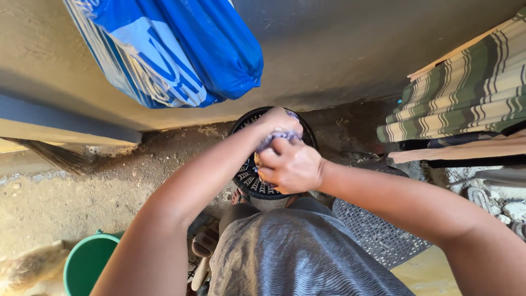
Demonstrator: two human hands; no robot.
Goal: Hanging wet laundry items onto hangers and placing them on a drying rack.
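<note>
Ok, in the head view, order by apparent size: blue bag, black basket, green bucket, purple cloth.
1. Blue bag, largest, though it hangs nearer the camera.
2. Black basket, partly hidden by the hands.
3. Green bucket, cut by the frame edge, so unsure against the basket.
4. Purple cloth, smallest.

A blue bag (181,49) hangs above a green bucket (87,266).

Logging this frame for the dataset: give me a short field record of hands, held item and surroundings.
view: head camera, looking down
left hand: closed on a pale purple cloth, above the basket
right hand: also gripping the cloth, close beside the left hand
below hands: black perforated basket on dirt ground
lower left: green bucket
upper left: blue plastic bag against the wall
right: striped fabric
left edge: broom bristles
clothing: grey garment
unclear: whether the cloth is wet
</note>
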